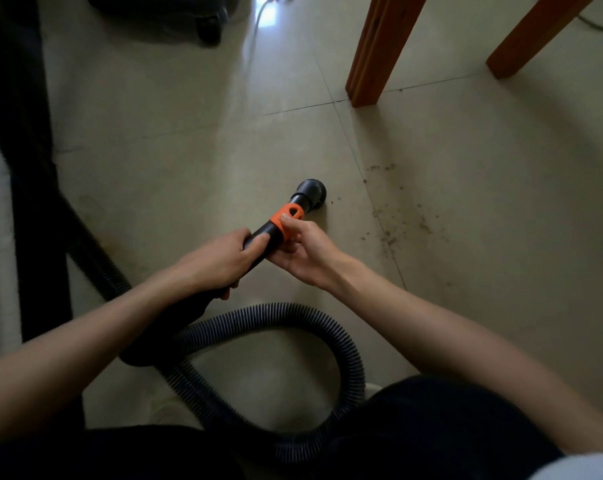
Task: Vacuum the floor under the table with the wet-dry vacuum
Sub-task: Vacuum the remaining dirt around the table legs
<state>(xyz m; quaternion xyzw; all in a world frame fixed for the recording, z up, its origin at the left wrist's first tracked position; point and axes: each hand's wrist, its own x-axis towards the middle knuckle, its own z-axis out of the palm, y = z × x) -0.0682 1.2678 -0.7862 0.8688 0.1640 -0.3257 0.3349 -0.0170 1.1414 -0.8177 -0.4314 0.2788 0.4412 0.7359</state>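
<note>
Left hand (220,261) was wrapped around the wand (258,237), fingers curled round the black tube, taking its weight and aim. Right hand (301,249) pinched the orange collar (288,221) just ahead, thumb on top, fingers clamped beneath; I judged this was to adjust the collar or steady the head. Nozzle (312,192) pointed down at the floor (466,306), near mid-floor; contact unclear. Debris (402,216) lay scattered just right of the nozzle, along a tile joint, not yet picked up. Hose (320,327) looped back toward me, slack, presumably for reach. Table legs (379,46) stood at the far right edge; vacuum body (189,15) at the far left, dim.
</note>
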